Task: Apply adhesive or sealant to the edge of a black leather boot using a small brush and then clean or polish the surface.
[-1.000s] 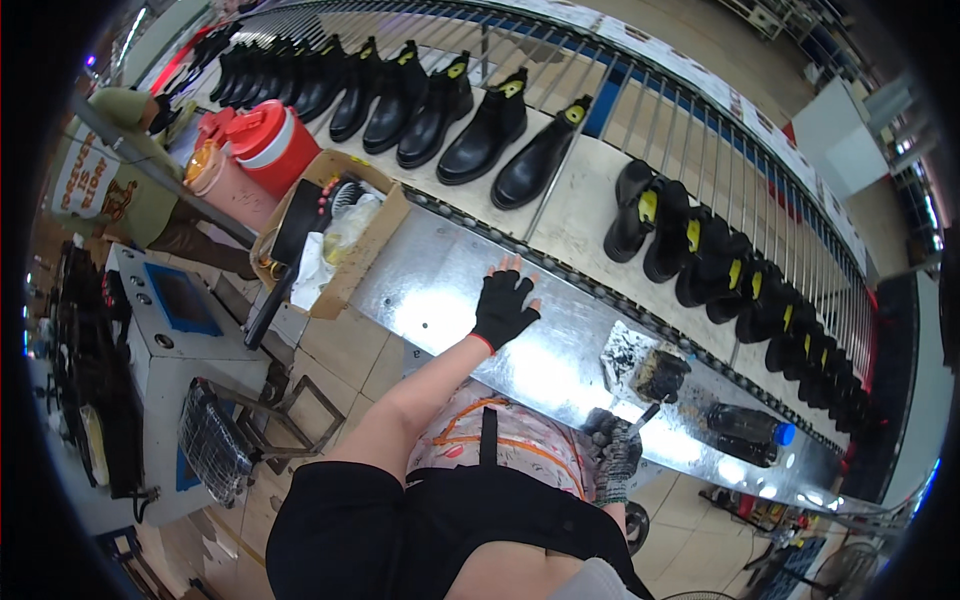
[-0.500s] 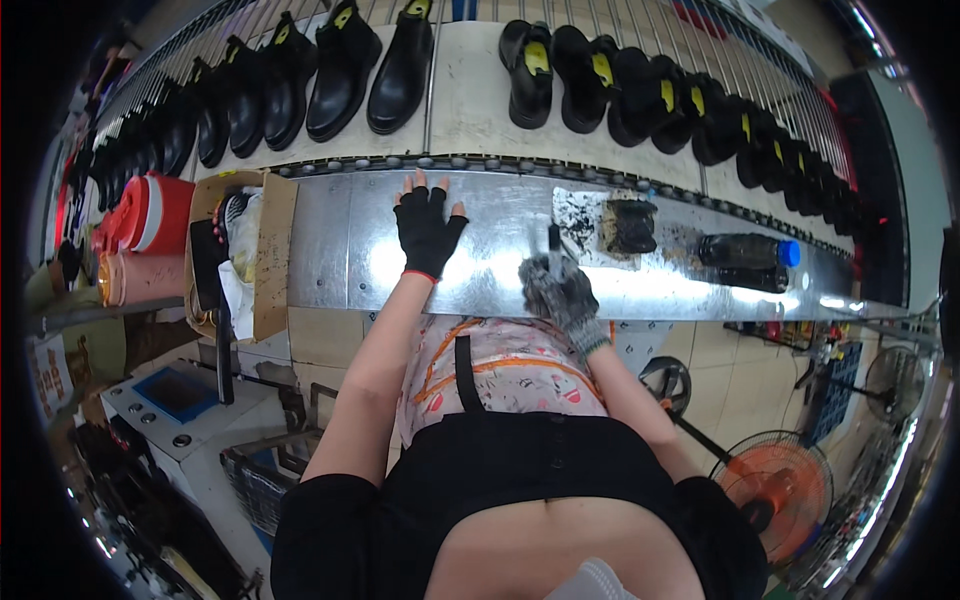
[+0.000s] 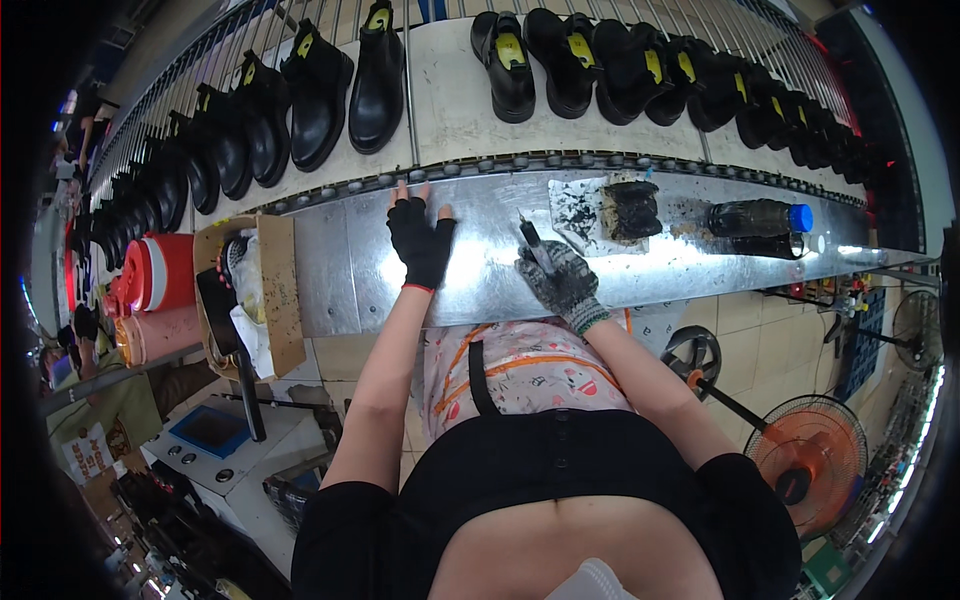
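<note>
My left hand (image 3: 421, 240), in a black fingerless glove with a red cuff edge, rests on the metal bench (image 3: 330, 255), fingers spread toward the conveyor edge. My right hand (image 3: 560, 276), in a grey knit glove, is closed round a slim pen-like tool (image 3: 533, 236). Its dark, thin tip points up and away, above the bench; the exact kind is too small to tell. Beyond the right hand lies a white sheet (image 3: 572, 212) spotted with black, and on it a black-stained block (image 3: 630, 209). Farther right, a clear bottle (image 3: 750, 217) of dark liquid with a blue cap lies on its side.
Black ankle boots (image 3: 378, 90) line the conveyor (image 3: 440, 100) at far left, and black low shoes (image 3: 505, 75) at far right. A cardboard box (image 3: 280, 290) and a red jug (image 3: 165, 272) stand at left. An orange fan (image 3: 800, 470) is at lower right.
The boots and shoes have shifted slightly left in the picture as the view moved. My right hand has turned so the tool shows more plainly. My left hand still lies spread on the bench.
</note>
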The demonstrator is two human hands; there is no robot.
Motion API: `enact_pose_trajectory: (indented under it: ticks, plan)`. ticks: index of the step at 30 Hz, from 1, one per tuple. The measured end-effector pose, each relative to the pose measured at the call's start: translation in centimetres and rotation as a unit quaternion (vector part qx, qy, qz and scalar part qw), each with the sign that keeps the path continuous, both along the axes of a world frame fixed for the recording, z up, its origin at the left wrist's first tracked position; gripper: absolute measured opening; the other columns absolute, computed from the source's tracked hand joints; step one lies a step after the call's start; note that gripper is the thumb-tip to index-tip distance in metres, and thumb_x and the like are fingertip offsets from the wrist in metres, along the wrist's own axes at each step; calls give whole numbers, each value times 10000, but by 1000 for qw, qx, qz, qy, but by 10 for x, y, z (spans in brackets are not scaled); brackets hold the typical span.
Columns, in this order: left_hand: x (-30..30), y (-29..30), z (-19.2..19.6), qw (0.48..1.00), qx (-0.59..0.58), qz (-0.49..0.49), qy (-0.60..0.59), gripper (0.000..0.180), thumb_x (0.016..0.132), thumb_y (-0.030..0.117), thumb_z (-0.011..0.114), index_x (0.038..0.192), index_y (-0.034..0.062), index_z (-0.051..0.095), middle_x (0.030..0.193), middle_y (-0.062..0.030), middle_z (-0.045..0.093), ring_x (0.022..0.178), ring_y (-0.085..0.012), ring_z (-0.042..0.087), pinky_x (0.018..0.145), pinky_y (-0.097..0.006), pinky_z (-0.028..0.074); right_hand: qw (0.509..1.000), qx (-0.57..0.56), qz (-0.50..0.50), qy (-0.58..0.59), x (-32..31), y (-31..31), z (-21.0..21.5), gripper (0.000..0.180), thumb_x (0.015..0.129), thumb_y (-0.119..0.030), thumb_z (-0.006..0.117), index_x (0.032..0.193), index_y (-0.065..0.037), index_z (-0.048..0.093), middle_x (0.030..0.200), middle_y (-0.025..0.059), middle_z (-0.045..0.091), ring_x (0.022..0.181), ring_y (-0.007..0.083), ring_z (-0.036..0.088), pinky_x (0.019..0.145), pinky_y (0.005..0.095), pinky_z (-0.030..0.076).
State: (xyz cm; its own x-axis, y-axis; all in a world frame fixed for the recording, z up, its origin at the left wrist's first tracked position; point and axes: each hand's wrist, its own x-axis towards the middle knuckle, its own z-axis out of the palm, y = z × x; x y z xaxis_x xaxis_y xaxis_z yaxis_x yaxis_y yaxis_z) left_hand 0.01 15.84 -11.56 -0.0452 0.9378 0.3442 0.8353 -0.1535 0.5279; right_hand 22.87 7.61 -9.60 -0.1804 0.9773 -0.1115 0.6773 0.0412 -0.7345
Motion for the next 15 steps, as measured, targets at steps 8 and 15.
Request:
enact_pose_trajectory:
  ticks: [8,15]
  plan:
    - [-41,171,12,987,131,97,-3,737,741,368,710,1312,10,412,1316,-263,438,1223,-399,410,993,-452,342,998,-4,34,-48,-2,-4,-9,475,889,-365,500,1327,-188,444,1060,140,583,953,311,582,804,420,479]
    - [-33,260,56,989,-141,30,-36,728,668,417,741,1185,-41,509,1183,-226,573,1126,-350,542,928,-396,433,998,-14,30,-57,1,-4,-3,494,897,-363,490,1358,-202,409,1061,129,580,969,294,575,814,403,480]
